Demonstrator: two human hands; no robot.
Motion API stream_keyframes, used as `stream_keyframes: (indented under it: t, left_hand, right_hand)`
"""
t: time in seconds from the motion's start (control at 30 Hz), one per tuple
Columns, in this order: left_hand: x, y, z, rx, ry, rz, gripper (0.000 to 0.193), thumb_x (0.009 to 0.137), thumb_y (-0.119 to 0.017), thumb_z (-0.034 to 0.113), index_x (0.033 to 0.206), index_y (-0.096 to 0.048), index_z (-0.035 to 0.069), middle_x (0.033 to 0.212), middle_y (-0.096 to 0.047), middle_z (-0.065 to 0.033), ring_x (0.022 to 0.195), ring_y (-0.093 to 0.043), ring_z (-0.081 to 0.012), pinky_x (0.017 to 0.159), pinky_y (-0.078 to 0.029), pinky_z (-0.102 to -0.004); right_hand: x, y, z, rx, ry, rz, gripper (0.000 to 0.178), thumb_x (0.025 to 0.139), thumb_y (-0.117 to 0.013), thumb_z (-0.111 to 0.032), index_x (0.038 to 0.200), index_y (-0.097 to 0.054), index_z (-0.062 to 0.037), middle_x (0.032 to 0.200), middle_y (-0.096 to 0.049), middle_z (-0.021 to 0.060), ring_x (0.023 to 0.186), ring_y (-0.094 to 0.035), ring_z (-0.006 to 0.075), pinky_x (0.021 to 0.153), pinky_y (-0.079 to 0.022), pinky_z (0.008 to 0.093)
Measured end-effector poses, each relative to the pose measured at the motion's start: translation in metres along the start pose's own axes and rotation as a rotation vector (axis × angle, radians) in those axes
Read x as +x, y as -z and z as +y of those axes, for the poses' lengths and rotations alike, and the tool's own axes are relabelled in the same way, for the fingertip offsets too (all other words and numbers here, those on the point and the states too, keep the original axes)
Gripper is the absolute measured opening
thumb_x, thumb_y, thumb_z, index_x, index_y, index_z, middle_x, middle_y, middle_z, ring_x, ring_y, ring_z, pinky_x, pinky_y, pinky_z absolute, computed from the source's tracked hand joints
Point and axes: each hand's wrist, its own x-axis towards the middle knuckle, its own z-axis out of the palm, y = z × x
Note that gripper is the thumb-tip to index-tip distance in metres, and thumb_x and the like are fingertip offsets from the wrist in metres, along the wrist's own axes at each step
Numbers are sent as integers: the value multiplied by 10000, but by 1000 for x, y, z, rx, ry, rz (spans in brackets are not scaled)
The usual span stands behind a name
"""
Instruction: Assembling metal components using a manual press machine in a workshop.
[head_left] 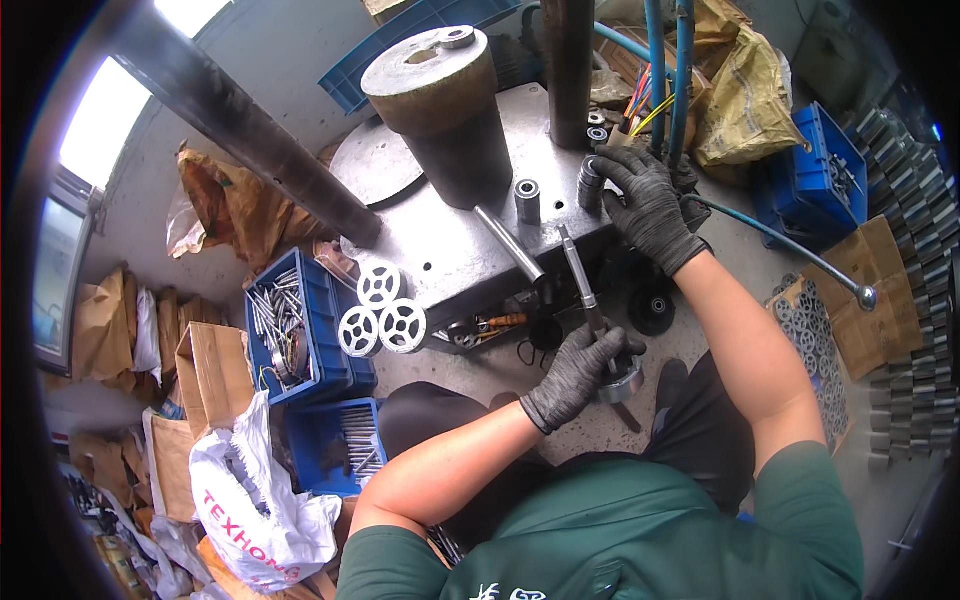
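Observation:
My left hand (pixel 583 372), in a dark grey glove, is closed round a stepped metal shaft (pixel 576 264) that points up toward the press table. A round metal collar (pixel 622 386) sits on the shaft just below that hand. My right hand (pixel 650 205), gloved alike, has thumb and fingers round the top of a small stack of ball bearings (pixel 590 186) at the table's right side. Another short bearing stack (pixel 528 200) stands to its left. Beside that, a plain steel bar (pixel 510 243) juts over the table's front edge.
A thick steel cylinder (pixel 445 130) with a bearing on top stands on the metal table (pixel 450 262). Three white spoked wheels (pixel 380 287) are at the table's left corner. Blue bins (pixel 318 362) with metal rods stand left. A ball-ended lever (pixel 866 297) sticks out right, near another blue bin (pixel 820 165).

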Motion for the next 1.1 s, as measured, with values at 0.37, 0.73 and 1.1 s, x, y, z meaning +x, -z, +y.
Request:
stream_keyframes:
  t: [0.37,0.73,1.1]
  left_hand:
    - [4,-2,-12,34,99,20,368,1080,-613,374,1123,-630,9,1035,-735,-99,933,-724,-182,862,-584,-339]
    - [1,-7,-13,127,111,-3,373,1090,-600,342,1153,-700,-12,1013,-736,-66,926,-674,-120,851,-549,-286]
    - [-7,0,-32,-34,57,24,377,1091,-590,331,1240,-647,-10,1113,-737,-90,1016,-693,-157,921,-559,-315]
  right_hand:
    - [-10,29,-43,917,-372,-45,216,971,-711,-77,1180,-696,-28,1094,-736,64,1049,-685,157,935,-546,328]
    - [-49,64,-58,823,-388,-131,270,1016,-673,-107,1271,-673,-16,1082,-732,94,1040,-689,135,927,-557,307]
    - [-62,87,-65,523,148,-560,289,937,-721,-194,1210,-715,-100,921,-701,128,905,-734,302,811,-594,422]
